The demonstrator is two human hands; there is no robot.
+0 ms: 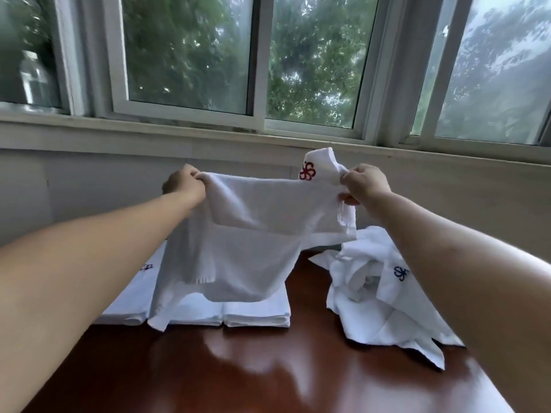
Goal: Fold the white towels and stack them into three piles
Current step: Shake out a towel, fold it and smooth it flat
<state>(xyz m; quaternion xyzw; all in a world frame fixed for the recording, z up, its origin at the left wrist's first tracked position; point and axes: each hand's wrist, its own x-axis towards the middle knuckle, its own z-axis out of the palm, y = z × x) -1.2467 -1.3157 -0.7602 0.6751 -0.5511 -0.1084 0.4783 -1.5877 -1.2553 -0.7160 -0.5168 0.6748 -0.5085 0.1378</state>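
The work looks partly done, with a fair share left. The left hand (186, 181) pinches one top corner of a white towel (253, 234) and the right hand (362, 183) pinches the other end, where a flap with a red flower mark (307, 171) sticks up above the fingers. The towel hangs in the air between the two hands, above the far side of the bench (268, 368), doubled over unevenly so that one layer drops lower than the other and its bottom edge comes down over the folded stacks (256, 315) behind it. Those stacks lie side by side in a row along the bench: three front edges show, though the held towel covers most of them, so I cannot tell how many towels each one holds. One at the left shows a small dark mark. To the right, well apart from the row, a crumpled heap of unfolded towels (372, 281) sprawls on the bench, one bearing a blue flower mark (401, 273). Judging by this, three piles are already begun, the towel in hand is only loosely halved and needs squaring up and further folding, and the heap is yet to be worked through. Behind the bench runs a window (193, 55) with green trees outside.
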